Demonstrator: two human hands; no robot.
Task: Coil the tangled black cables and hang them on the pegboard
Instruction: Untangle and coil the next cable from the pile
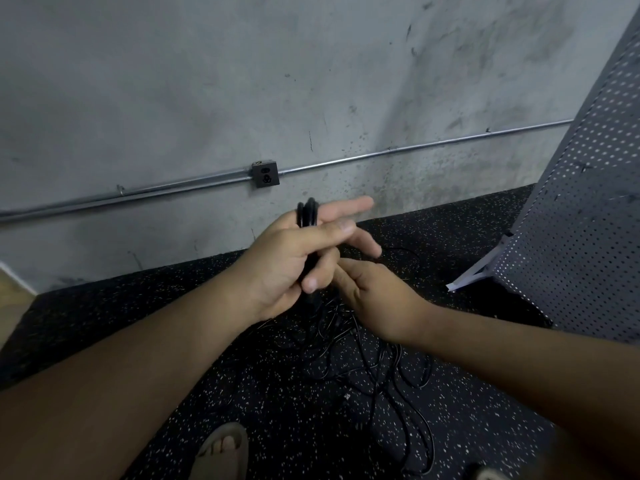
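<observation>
While the left hand (pixel 287 268) grips a small bundle of thin, looped black cable (pixel 306 213), its lower fingers curl round the strands and two of its fingers lie stretched out past them. The loops stick up just above that grip, in front of the stained grey concrete wall (pixel 173 81). The right hand (pixel 375 297) lies just beside the grip, touching the left hand's fingers; whether it pinches a strand I cannot tell. From under the grip the cable drops to a tangled heap of thin black cables (pixel 381 368) on the black, white-speckled rubbery floor (pixel 242 375). Well off to the right of the grip leans the flat grey perforated pegboard (pixel 588 209).
</observation>
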